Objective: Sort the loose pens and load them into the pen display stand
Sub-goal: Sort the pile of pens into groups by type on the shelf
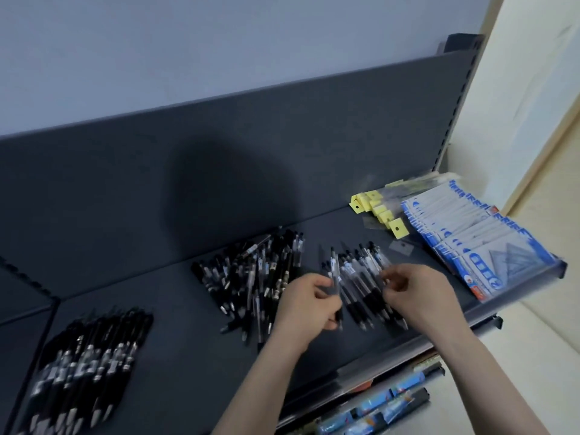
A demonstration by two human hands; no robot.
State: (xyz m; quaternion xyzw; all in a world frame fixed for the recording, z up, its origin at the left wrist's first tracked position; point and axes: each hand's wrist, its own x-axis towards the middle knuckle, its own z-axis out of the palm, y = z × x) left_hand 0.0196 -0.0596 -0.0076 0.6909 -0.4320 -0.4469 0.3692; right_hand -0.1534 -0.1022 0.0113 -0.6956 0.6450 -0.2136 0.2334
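Three groups of pens lie on a dark grey shelf [175, 350]. A loose heap of black pens [251, 274] sits in the middle. To its right lies a row of clear-barrelled pens [361, 277]. At the far left is a tidy batch of black pens [91, 362]. My left hand [309, 306] grips one clear pen [333, 277] at the left end of the clear row. My right hand [417, 296] hovers over the right end of that row, its fingertips curled at a pen; the blur hides whether it pinches one. No display stand is in view.
Blue-and-white packets [477, 237] are fanned out at the shelf's right end, with yellow-tagged packets [379, 211] behind them. The shelf's back panel [219, 158] rises behind the pens. Packaged goods [392, 403] lie on a lower shelf. A divider edge [47, 312] stands at the left.
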